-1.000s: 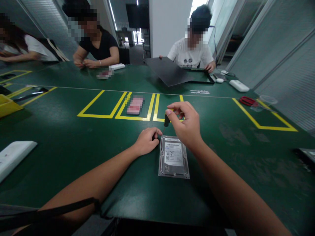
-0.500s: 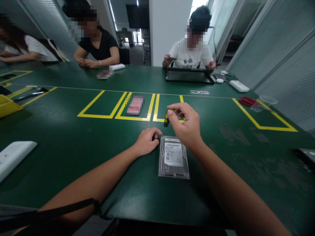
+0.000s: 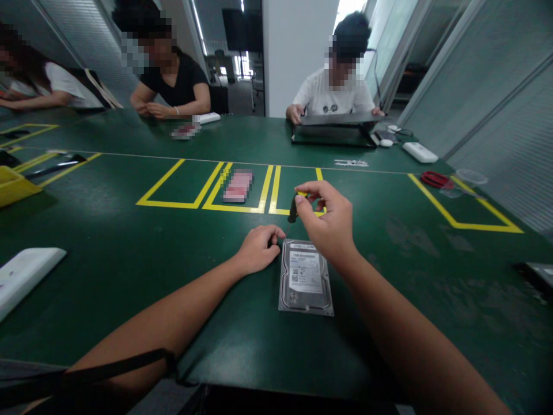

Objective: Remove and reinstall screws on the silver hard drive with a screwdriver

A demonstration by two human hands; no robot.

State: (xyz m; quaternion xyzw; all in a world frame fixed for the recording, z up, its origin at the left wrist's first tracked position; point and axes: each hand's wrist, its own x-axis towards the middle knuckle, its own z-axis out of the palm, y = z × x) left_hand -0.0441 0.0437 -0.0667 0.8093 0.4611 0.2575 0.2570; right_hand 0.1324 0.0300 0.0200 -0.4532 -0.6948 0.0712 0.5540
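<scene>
Hard drive point(image 3: 306, 282), lying label up toward the near edge of the green table surface point(image 3: 242, 340). The right hand point(image 3: 332, 222) grasps a screwdriver point(image 3: 292, 211) by its handle between thumb and fingers, the tip at the drive's far left corner. Beside that corner lies the left hand point(image 3: 258, 248), fingers curled; whether they grip anything cannot be told.

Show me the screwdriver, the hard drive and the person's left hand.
Screwdriver point(image 3: 292, 211): head view, on the dark part of its handle.
Hard drive point(image 3: 305, 278): head view, on its white label.
Left hand point(image 3: 257, 249): head view, on its back.
</scene>
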